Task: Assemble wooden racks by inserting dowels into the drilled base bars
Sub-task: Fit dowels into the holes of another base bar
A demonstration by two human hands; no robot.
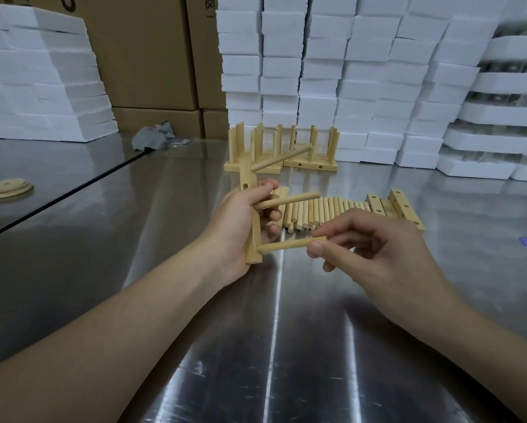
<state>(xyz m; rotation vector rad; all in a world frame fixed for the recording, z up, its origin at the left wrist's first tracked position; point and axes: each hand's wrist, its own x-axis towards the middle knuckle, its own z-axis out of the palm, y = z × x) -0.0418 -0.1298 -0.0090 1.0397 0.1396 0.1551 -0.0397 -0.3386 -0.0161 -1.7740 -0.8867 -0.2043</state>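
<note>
My left hand point(240, 227) grips a drilled wooden base bar point(253, 239) held on end above the table. Two dowels stick out of the bar to the right, an upper one point(282, 157) and a middle one point(286, 200). A third, lowest dowel point(286, 245) has its left end at a hole near the bar's bottom, and my right hand point(375, 254) pinches its right end between thumb and forefinger. A row of loose dowels point(320, 212) lies on the table behind my hands, with spare base bars point(404, 210) at its right end.
Several finished racks point(282, 151) stand at the back of the steel table point(195, 300). White foam boxes point(362, 71) and cardboard cartons point(140, 56) are stacked behind. A grey rag point(153, 137) and round wooden discs point(9, 188) lie to the left.
</note>
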